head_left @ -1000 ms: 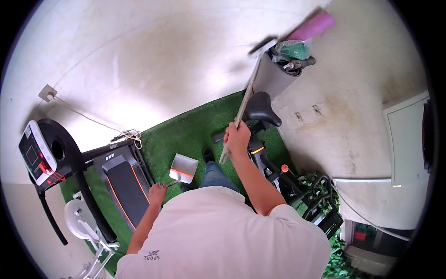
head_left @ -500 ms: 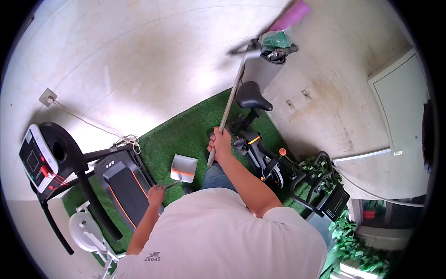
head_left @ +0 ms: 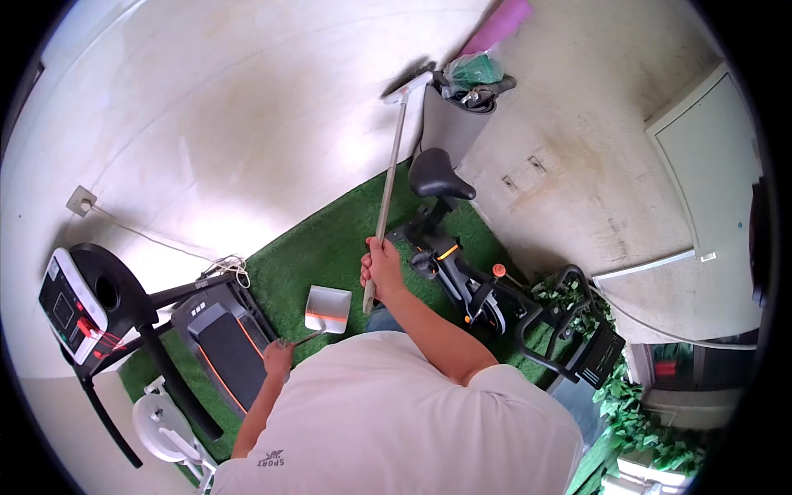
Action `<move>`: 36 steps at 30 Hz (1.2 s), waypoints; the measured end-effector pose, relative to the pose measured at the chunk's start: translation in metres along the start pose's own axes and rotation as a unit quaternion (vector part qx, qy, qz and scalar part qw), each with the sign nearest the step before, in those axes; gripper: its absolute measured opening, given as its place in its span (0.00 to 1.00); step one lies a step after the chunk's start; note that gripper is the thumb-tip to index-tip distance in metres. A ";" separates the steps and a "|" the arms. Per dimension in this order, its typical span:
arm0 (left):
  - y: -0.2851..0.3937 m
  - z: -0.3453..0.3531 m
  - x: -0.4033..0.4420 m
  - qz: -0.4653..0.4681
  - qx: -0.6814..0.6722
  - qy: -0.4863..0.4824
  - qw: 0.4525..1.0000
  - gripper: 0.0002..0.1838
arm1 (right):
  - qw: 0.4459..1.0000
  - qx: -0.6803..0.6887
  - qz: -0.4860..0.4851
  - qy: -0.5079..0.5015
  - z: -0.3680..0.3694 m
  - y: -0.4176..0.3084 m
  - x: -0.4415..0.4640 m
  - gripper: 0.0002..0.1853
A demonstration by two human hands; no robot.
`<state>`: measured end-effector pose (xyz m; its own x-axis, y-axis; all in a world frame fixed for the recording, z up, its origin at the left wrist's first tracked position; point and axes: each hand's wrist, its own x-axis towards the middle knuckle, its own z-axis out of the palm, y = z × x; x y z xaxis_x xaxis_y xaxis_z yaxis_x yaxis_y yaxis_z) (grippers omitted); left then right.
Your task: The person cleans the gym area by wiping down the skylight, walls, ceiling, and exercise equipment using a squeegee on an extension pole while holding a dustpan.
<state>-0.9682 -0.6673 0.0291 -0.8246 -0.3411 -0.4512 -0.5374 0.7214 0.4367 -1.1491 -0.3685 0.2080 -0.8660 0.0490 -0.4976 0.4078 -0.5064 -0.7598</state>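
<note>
My right hand (head_left: 383, 266) is closed around the lower part of a long-handled broom (head_left: 388, 186). Its pale head with dark bristles (head_left: 407, 87) is raised far from me, near the wall and beside a tall grey bin. Down to the left, my left hand (head_left: 279, 356) grips the thin handle of a dustpan (head_left: 328, 304). The pan is pale grey with an orange stripe, and it is held over or on the green turf; which of these I cannot tell. Both handles are partly covered by my fingers.
To the left stands a treadmill (head_left: 227, 351), with a cable running to a wall socket (head_left: 81, 200). An exercise bike (head_left: 450, 247) is close on my right. Behind its saddle stands the grey bin (head_left: 452, 124) holding bagged items. Green turf (head_left: 289, 247) covers the floor.
The broom's head has swung to the left, away from the bin top, and shows more sharply. My right hand has shifted slightly left and down. My left hand keeps hold of the dustpan.
</note>
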 end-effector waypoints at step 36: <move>0.047 0.016 -0.043 -0.228 -0.024 -0.018 0.973 0.21 | 0.894 -0.169 0.406 -0.080 -0.087 0.144 0.248 0.12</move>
<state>-0.9550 -0.6091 0.0566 -0.4914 -0.5973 -0.6338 -0.8548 0.4704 0.2194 -1.2805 -0.3546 -0.0612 -0.2628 -0.3539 -0.8976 0.9622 -0.0278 -0.2708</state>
